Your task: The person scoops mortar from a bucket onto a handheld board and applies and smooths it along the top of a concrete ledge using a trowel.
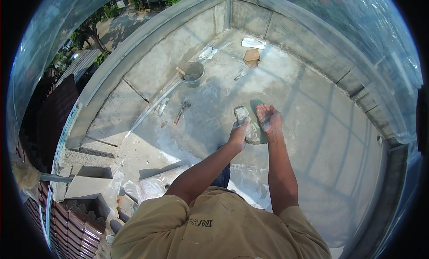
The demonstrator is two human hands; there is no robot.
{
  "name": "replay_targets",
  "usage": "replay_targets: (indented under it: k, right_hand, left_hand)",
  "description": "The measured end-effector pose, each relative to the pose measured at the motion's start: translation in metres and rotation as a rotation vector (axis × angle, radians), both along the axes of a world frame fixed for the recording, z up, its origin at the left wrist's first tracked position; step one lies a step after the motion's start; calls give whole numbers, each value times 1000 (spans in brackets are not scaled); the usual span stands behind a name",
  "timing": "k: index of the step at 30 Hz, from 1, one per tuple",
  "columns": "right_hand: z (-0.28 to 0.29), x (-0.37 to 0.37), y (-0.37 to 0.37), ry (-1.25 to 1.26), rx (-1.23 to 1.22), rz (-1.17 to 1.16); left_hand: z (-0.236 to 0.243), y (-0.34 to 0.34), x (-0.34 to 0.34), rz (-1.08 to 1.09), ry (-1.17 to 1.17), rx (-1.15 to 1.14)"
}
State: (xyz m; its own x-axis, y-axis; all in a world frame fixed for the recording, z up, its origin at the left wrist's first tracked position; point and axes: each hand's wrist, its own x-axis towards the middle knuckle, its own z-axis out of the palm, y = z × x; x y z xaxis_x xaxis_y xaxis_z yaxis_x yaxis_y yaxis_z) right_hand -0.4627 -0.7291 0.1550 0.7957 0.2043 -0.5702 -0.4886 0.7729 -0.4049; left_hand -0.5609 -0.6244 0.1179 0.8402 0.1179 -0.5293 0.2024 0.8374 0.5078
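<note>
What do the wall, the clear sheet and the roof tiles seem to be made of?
Wall: apparently matt concrete, from its patchy grey panels.
Sheet: glossy plastic film, most likely, being wrinkled and see-through.
Roof tiles: perhaps glazed ceramic or coated metal; only their brown shine shows.

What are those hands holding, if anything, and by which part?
The left hand grips a greenish, pale-smeared slab by its left side. The right hand is open, palm showing; whether it touches the slab, I cannot tell.
</note>
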Motion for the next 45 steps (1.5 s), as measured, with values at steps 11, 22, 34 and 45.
replay_targets:
  k: [11, 22, 34, 45]
  right_hand:
    - [6, 338, 199, -64, -25, 300]
    - [51, 652, 413, -163, 39, 618]
    - [76, 946, 655, -207, 97, 734]
    - [98, 1228, 797, -190, 196, 643]
  left_hand:
    - [5, 163, 313, 286, -20, -52]
    - [55, 337, 621, 598, -96, -37]
    - [86, 566, 909, 633, -197, 155]
    - [134, 679, 1164, 719, -31, 225]
